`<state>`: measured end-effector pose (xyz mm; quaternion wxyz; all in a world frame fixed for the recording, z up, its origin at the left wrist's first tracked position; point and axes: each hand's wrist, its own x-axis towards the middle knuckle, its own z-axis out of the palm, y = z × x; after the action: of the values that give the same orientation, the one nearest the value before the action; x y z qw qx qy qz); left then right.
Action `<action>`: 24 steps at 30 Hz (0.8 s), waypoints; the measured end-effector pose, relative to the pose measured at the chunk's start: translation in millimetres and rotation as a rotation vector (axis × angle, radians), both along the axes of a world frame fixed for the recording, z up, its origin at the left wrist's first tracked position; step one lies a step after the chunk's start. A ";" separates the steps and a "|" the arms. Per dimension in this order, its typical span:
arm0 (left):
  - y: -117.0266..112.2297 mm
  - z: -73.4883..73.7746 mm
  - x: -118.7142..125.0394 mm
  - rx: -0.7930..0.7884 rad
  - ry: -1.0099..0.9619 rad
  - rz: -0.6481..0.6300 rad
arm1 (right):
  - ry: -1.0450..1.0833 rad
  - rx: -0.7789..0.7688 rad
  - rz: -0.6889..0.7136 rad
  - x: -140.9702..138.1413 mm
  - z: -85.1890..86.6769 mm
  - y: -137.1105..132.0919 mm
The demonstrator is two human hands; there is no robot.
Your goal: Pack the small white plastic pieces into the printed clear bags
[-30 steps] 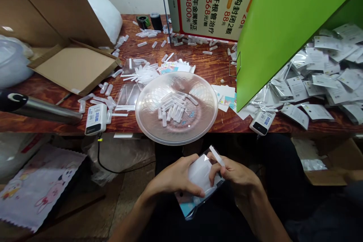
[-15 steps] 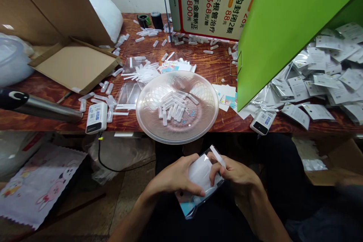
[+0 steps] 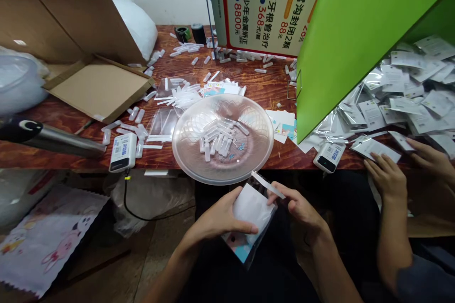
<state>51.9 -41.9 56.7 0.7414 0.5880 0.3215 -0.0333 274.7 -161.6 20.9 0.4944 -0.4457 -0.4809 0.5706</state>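
Observation:
My left hand [image 3: 222, 220] is closed around a clear plastic bag [image 3: 253, 246] with a white card [image 3: 250, 208] inside, its thumb lying across the front. Blue and pink print shows at the bag's lower end. At the upper right end, my right hand [image 3: 296, 206] has its fingers closed on a narrow white strip [image 3: 268, 184], which stands away from the bag's flap. Just beyond my hands, on the table edge, sits a translucent bowl [image 3: 185, 151] containing several small clear plastic tubes [image 3: 220, 139].
A co-worker's hands [image 3: 387, 175] handle packed bags at the right, near a heap of them [image 3: 408, 80]. A green panel [image 3: 348, 33] stands between. White devices [image 3: 122, 151] lie along the table edge. An open cardboard box [image 3: 99, 87] stands left.
The white strip has lifted farther from the bag's flap, and my right hand has shifted slightly right. A co-worker's hands have come into view at the right, on the packed bags.

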 end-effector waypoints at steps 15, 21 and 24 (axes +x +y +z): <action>-11.7 -2.7 -1.6 0.360 0.139 -0.030 | -0.239 -0.119 0.240 -8.6 8.4 1.0; -12.8 -3.8 -2.7 0.265 0.110 -0.029 | -0.192 -0.111 0.254 -6.5 4.9 -1.6; -12.2 -1.4 -3.2 0.292 0.116 -0.038 | -0.158 -0.116 0.246 -9.7 5.1 0.7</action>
<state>48.7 -54.1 55.3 0.6275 0.6926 0.3540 -0.0343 265.0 -160.9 26.0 0.3547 -0.4548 -0.5355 0.6169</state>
